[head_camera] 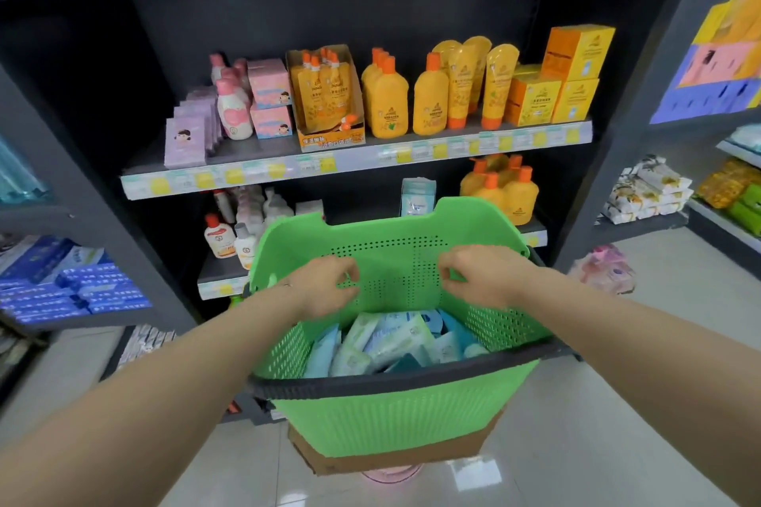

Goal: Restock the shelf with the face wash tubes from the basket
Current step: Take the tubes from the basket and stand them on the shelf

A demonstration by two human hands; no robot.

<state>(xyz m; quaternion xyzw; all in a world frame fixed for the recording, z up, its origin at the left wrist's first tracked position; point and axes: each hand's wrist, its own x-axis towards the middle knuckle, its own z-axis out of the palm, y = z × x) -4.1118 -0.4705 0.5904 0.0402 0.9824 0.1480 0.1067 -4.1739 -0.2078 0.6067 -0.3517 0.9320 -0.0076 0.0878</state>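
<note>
We are leaning over the green basket (395,420) in the lower centre of the frame, which is sitting on a brown cardboard box (395,461) on the pale floor. The face wash tubes (387,342) (pale blue, white and teal) are lying heaped in its bottom. Our left hand (325,288) and right hand (477,280) are hovering above them near the basket's far wall, fingers curled. We cannot tell whether either one is pinching anything. The basket's black handle (370,381) is lying across the near rim. The shelf (288,171) is running across the middle of the frame, carrying orange bottles (389,103) and a pink bottle (232,113). The basket's tall far wall is hiding the middle of the lower shelf (218,274), where a light blue box (418,196) is showing above the rim. Blue packs (82,288) are stacked at the left edge.
</note>
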